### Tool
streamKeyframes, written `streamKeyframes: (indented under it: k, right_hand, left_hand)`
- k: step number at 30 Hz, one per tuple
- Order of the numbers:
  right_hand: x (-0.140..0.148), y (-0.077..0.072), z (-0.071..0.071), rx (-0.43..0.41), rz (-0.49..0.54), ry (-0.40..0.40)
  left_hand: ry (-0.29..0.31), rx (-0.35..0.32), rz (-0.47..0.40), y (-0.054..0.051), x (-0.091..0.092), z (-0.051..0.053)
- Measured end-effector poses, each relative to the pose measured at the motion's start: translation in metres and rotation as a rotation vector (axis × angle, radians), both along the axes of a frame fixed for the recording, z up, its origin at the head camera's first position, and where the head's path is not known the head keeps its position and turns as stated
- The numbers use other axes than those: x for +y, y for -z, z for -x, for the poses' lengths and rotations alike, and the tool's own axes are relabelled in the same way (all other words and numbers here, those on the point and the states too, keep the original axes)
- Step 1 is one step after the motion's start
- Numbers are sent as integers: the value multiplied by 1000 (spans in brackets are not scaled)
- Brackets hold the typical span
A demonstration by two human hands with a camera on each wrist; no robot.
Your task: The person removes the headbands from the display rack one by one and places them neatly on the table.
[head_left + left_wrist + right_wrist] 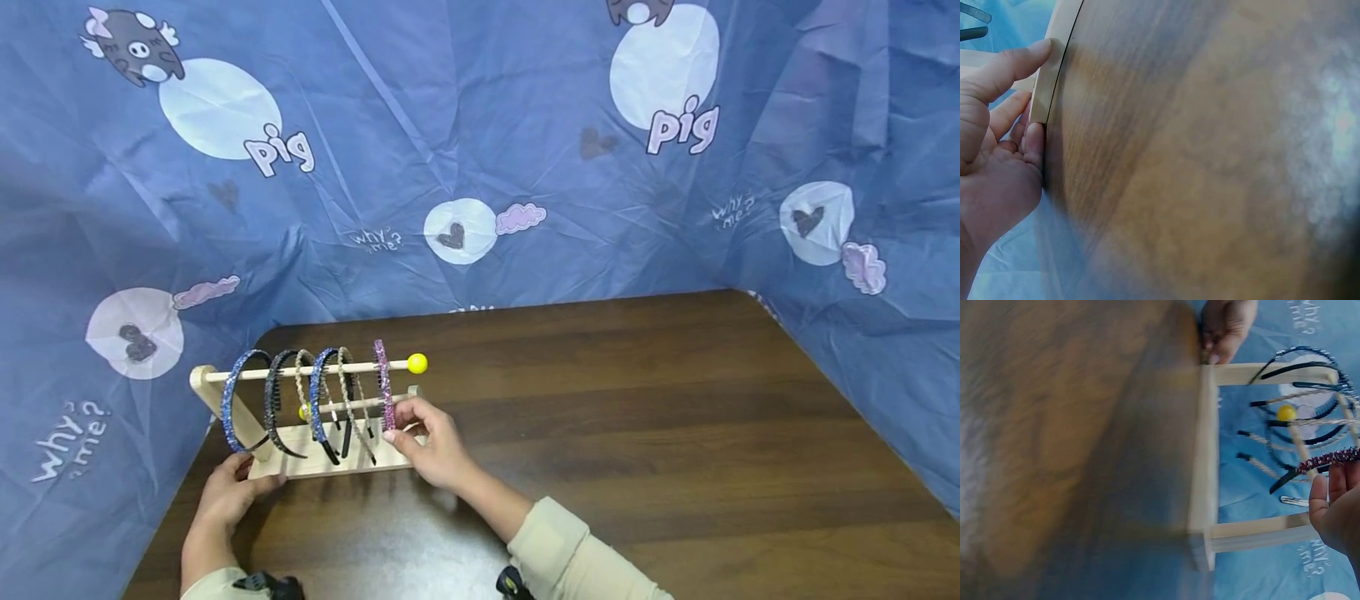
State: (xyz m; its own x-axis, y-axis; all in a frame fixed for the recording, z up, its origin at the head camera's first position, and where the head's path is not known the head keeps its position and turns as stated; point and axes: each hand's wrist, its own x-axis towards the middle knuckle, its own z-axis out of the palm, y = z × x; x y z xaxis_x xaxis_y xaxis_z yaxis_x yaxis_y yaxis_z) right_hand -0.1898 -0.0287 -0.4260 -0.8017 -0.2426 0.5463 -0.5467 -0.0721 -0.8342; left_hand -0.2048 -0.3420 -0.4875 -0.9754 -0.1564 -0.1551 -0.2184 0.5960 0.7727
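Observation:
A wooden headband rack [341, 467] stands at the table's left side, with two rods above its flat base. At the left end, my left hand [228, 493] grips the base; the thumb lies along its edge in the left wrist view. My right hand [437, 446] pinches the lower part of a glittery pink headband [384, 379], which hangs near the upper rod's yellow ball end [417, 363]. Further left on that rod are a blue headband [228, 400], a black headband [272, 408], another blue headband [317, 400] and a beige braided headband [345, 375].
The rack rests on a brown wooden table [637, 433]. A blue printed cloth [525, 150] hangs behind it and at both sides. Thin bands hang on the lower rod, and a small pale clip [1294, 501] shows near the right hand in the right wrist view.

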Motion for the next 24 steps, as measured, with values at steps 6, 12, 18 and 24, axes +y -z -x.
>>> streamKeyframes:
  k: [6, 12, 18, 24]
  right_hand:
    - [-1, -7, 0, -14, 74, -5]
    - [0, -7, 0, -52, 108, -16]
    - [-2, 7, 8, -80, 148, -40]
    - [3, 0, 9, -48, 198, -46]
  left_hand:
    - [1, -1, -11, -1, -1, -1]
    - [4, 8, -10, -1, -1, -1]
    - [-11, -7, -6, -2, -1, 1]
    - [-14, -8, 7, -2, 1, 1]
